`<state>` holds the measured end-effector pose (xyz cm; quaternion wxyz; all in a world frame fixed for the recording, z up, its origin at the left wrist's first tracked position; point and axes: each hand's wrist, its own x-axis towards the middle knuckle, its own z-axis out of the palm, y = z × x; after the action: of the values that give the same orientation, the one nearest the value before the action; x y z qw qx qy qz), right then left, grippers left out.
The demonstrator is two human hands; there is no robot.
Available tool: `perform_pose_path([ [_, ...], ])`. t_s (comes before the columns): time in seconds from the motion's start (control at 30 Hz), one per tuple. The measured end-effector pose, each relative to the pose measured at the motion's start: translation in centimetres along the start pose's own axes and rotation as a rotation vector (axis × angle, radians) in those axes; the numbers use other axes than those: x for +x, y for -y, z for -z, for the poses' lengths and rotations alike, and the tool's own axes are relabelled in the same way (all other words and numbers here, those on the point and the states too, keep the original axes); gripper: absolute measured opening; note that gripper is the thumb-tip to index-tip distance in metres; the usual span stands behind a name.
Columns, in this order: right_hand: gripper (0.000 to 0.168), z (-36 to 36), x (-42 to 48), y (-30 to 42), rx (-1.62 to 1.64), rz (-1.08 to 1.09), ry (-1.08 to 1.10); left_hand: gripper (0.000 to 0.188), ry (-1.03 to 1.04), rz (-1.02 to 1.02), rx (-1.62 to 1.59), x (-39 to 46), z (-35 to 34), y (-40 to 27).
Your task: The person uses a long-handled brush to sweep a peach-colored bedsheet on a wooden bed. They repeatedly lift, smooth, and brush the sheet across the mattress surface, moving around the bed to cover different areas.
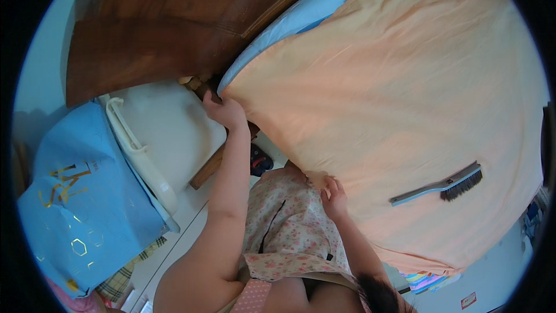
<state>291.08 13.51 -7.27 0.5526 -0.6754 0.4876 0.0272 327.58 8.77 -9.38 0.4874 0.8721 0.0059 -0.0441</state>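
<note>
A peach bed sheet [391, 108] covers most of a bed, with several soft creases across it. At the corner beside the headboard, my left hand [228, 112] grips the sheet's edge; part of the fingers is hidden there. Lower down, near my lap, my right hand [334, 199] has its fingertips on the bunched hem of the same sheet and seems to pinch it. A bed brush [438, 187] with a grey-blue handle and dark bristles lies on the sheet, to the right of my right hand.
A dark brown wooden headboard [173, 21] rises beyond the corner. Light blue bedding [286, 37] shows between it and the sheet. On my left stand a white plastic stool or chair [169, 121] and a blue bag [87, 200]. A dark slipper [260, 160] lies on the floor.
</note>
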Motion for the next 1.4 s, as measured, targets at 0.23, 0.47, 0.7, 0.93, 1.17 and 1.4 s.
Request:
perform_pose_path([
  [0.23, 0.044, 0.3, 3.1, 0.2, -0.176, 0.087, -0.105, 0.048, 0.477, -0.72, 0.566, -2.4, -8.8, -8.4],
  [0.47, 0.037, -0.3, 3.9, -0.8, -0.084, -0.045, -0.074, 0.03, 0.453, -0.428, 0.39, -0.6, -13.0, -11.3],
  [0.7, 0.036, -0.2, 3.9, -0.9, -0.112, -0.008, -0.107, 0.026, 0.413, -0.373, 0.557, -0.3, -17.3, -9.8],
  [0.93, 0.034, -1.3, 4.3, -2.2, -0.151, 0.05, -0.169, 0.022, 0.243, -0.365, 0.087, -1.1, -10.9, -8.2],
  [1.17, 0.037, -0.5, 4.7, -1.4, -0.139, 0.022, -0.067, 0.027, 0.113, -0.15, 0.508, -10.2, 8.4, 1.6],
  [1.4, 0.04, -0.3, 4.0, 0.7, -0.364, 0.07, -0.071, 0.03, 0.397, -0.284, 0.236, -10.2, 8.9, 2.1],
])
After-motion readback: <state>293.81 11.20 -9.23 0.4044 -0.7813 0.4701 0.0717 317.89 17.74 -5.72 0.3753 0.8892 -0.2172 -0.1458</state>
